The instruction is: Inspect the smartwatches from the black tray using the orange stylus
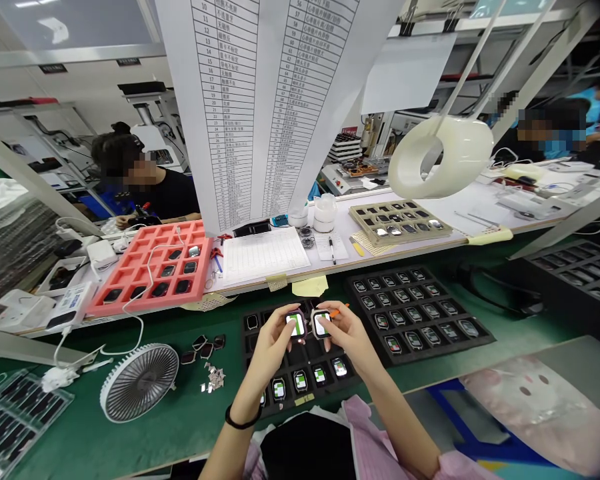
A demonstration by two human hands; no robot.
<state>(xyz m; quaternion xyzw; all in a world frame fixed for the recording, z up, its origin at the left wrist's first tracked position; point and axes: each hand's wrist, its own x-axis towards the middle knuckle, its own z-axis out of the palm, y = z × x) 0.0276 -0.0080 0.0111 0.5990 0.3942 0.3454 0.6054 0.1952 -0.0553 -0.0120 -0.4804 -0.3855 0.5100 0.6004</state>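
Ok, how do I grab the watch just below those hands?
Come straight from above and pinch its two long edges. The watch lies flat, face up, in a pocket of the black foam tray, so only the top is open, and the edges keep fingers off the screen.

- Left hand (270,347): raised, fingers curled in a firm pinch, thumb uppermost.
- Right hand (347,330): raised, same pinching pose, mirrored.
- Both hands: close together, just apart, angled inward.
- Left wrist (247,400): black band (243,420) worn, slightly bent.
- Left forearm (225,447), right forearm (395,420): bare, converging upward from below.
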